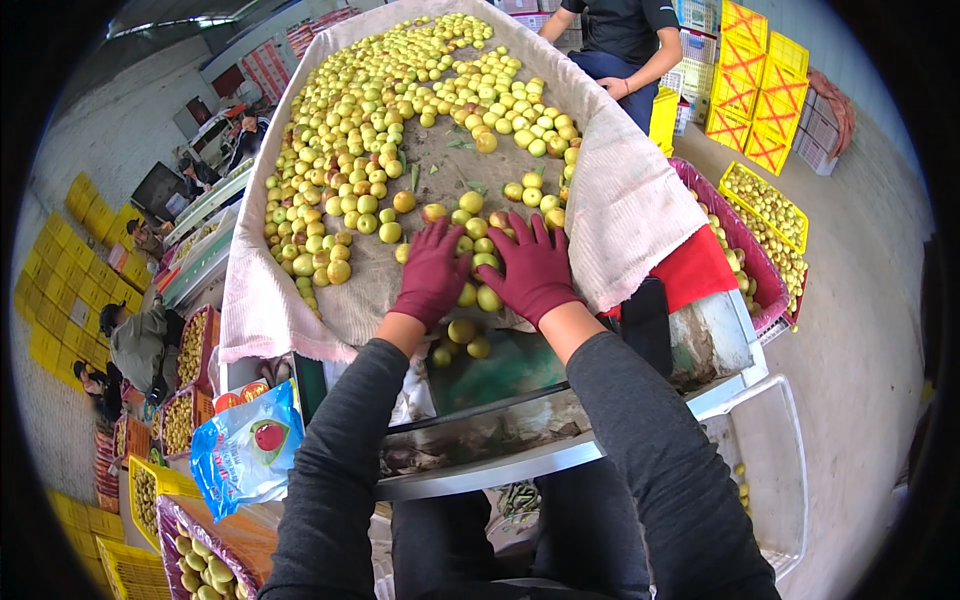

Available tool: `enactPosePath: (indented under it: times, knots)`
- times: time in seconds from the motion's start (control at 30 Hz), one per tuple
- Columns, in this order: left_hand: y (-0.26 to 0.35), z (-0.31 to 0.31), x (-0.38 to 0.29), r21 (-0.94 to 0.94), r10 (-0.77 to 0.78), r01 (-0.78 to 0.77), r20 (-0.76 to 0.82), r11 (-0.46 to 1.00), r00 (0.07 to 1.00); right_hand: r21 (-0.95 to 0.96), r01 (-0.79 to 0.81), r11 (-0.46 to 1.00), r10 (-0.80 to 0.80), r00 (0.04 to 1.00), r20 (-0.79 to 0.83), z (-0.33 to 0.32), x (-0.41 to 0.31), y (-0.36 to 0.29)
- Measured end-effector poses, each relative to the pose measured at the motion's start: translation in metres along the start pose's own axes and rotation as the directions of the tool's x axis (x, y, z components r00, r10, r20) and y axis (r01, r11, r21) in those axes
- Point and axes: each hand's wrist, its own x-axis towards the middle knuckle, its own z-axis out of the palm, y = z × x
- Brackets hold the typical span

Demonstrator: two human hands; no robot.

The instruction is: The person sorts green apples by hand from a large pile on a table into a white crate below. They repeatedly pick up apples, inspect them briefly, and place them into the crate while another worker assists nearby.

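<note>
Both my hands wear dark red gloves and lie palm down on the cloth-lined sorting table. My left hand has its fingers pointing away from me, beside a small group of yellow-green jujubes. My right hand, fingers spread wide, rests on the other side of that group. Several fruits sit between the two hands; neither hand is closed around one. Below my wrists, a few jujubes lie at the top of a green chute. The large spread of jujubes covers much of the pale cloth beyond, with some loose leaves.
At the left of the table frame lies a blue and white plastic packet. A black phone-like object rests at the right. Fruit-filled crates stand right, stacked yellow crates behind. A person sits at the far right; other people work left.
</note>
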Motion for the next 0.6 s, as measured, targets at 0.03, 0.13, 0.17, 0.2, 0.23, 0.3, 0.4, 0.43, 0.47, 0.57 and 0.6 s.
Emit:
enactPosePath:
  times: [0.03, 0.13, 0.17, 0.2, 0.23, 0.3, 0.4, 0.43, 0.47, 0.57, 0.6]
  knots:
    - [0.005, -0.001, 0.000, -0.030, 0.044, -0.043, 0.011, 0.999, 0.999, -0.021, -0.006, 1.000, 0.006, 1.000, 0.012, 0.000, 0.000, -0.001]
    - [-0.005, -0.006, 0.004, -0.344, 0.070, -0.093, -0.081, 0.934, 0.994, -0.067, 0.022, 0.998, -0.016, 0.996, 0.088, 0.002, 0.002, -0.005]
    - [-0.011, -0.008, 0.003, -0.430, 0.026, -0.060, -0.085, 0.901, 0.996, -0.035, 0.110, 0.993, -0.104, 0.983, 0.151, 0.003, 0.001, -0.006]
    - [-0.012, -0.009, 0.004, -0.357, 0.033, -0.067, -0.100, 0.932, 0.994, -0.010, 0.182, 0.983, -0.175, 0.961, 0.216, 0.000, -0.004, -0.001]
    - [-0.028, -0.010, -0.003, -0.348, 0.022, -0.068, -0.136, 0.935, 0.990, 0.040, 0.266, 0.963, -0.266, 0.925, 0.273, 0.000, -0.006, -0.006]
    - [-0.047, -0.012, -0.008, -0.337, 0.008, -0.079, -0.208, 0.938, 0.978, 0.165, 0.345, 0.924, -0.379, 0.888, 0.262, 0.004, -0.005, -0.007]
    - [-0.048, -0.017, 0.000, -0.323, -0.079, -0.017, -0.280, 0.946, 0.957, 0.336, 0.465, 0.819, -0.515, 0.854, 0.073, 0.020, -0.004, 0.011]
    - [-0.058, -0.027, -0.005, -0.281, -0.121, 0.033, -0.304, 0.959, 0.945, 0.350, 0.407, 0.844, -0.478, 0.866, 0.147, 0.010, 0.000, 0.000]
    - [-0.080, -0.031, -0.007, -0.169, -0.138, 0.074, -0.405, 0.983, 0.904, 0.358, 0.346, 0.867, -0.439, 0.870, 0.222, -0.001, 0.005, -0.008]
    - [-0.136, -0.050, -0.007, 0.143, -0.384, 0.464, -0.381, 0.874, 0.841, 0.342, 0.323, 0.882, -0.337, 0.941, -0.021, 0.004, 0.003, -0.007]
    - [-0.159, -0.057, -0.009, 0.197, -0.492, 0.565, -0.319, 0.801, 0.810, 0.293, 0.310, 0.904, -0.304, 0.950, -0.067, -0.002, 0.002, -0.016]
